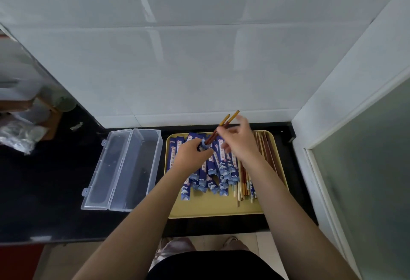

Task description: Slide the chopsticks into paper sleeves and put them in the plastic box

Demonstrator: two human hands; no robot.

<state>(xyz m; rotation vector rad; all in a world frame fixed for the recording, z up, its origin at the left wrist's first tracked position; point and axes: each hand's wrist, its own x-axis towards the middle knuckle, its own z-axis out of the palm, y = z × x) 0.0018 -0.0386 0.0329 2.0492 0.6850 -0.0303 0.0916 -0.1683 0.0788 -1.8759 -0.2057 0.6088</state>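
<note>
Over a yellow tray [213, 209], my left hand [192, 154] grips the mouth of a blue patterned paper sleeve [204, 144]. My right hand [238, 141] pinches a pair of brown chopsticks [224, 125] whose lower ends sit inside that sleeve; their tops slant up to the right. Several more blue sleeves [216, 175] lie heaped in the tray's middle. Loose chopsticks [245, 187] lie along the tray's right side, partly hidden by my right forearm. The clear plastic box [142, 168] stands open to the left of the tray, its lid [106, 168] folded out flat.
Everything rests on a black counter [55, 191] set against a white tiled wall [199, 68]. Crumpled clear plastic [17, 135] and a wooden stand [50, 122] sit at the far left. A frosted glass door [366, 168] bounds the right side.
</note>
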